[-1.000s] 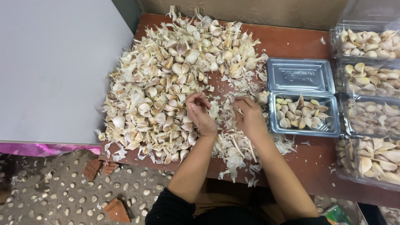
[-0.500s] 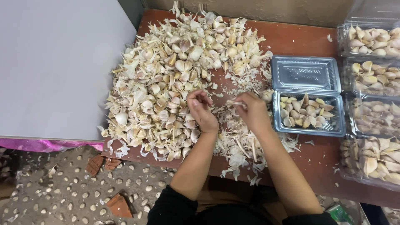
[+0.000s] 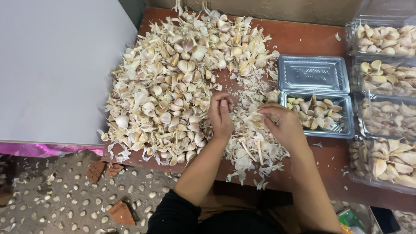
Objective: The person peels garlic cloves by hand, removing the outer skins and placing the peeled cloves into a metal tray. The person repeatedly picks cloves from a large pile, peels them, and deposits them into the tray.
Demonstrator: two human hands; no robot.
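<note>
Garlic cloves (image 3: 182, 82), pale cream with pinkish tips, are lying heaped just beyond my fingertips, and papery skins (image 3: 253, 147) are spreading beneath them. My left hand (image 3: 220, 115) is curling its fingers inward; whether it is holding a clove, I cannot tell. My right hand (image 3: 284, 125) is pinching a scrap of skin. Beside my right fingers, one open clear tray (image 3: 342, 128) is holding peeled cloves. Four closed packs (image 3: 381, 99) are sitting further right, full.
</note>
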